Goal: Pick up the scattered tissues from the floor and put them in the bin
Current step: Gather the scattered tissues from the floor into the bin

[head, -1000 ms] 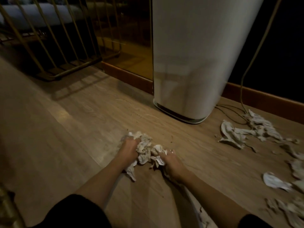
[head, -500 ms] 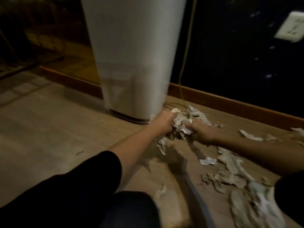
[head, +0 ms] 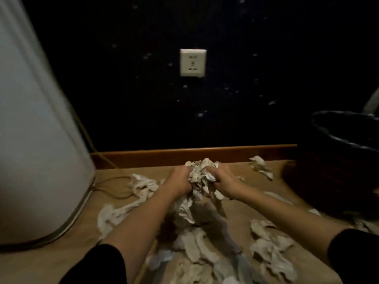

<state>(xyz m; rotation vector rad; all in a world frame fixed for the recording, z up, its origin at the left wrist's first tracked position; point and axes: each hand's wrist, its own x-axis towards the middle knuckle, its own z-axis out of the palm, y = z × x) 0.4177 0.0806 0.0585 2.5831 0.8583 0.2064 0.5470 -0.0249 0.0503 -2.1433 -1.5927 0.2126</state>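
Observation:
A crumpled bunch of white tissues (head: 200, 177) is squeezed between my left hand (head: 179, 180) and my right hand (head: 224, 181), lifted just above the wooden floor near the skirting board. Strands of tissue hang down from the bunch. More loose tissues lie on the floor: a strip to the left (head: 141, 186), a pile under my forearms (head: 194, 242), a clump at lower right (head: 270, 251) and one piece by the wall (head: 260, 166). The dark bin (head: 336, 128) with a black liner stands at the right edge, its rim above hand height.
A tall white appliance (head: 34, 140) fills the left side, with a cable (head: 110, 189) running along the floor beside it. A white wall socket (head: 192, 62) sits on the dark wall above the wooden skirting board (head: 194, 153).
Both hands have carried the tissue bunch rightward along the floor, from the open floor past the white appliance toward the bin. The view has swung right, and the socket and bin have come into sight.

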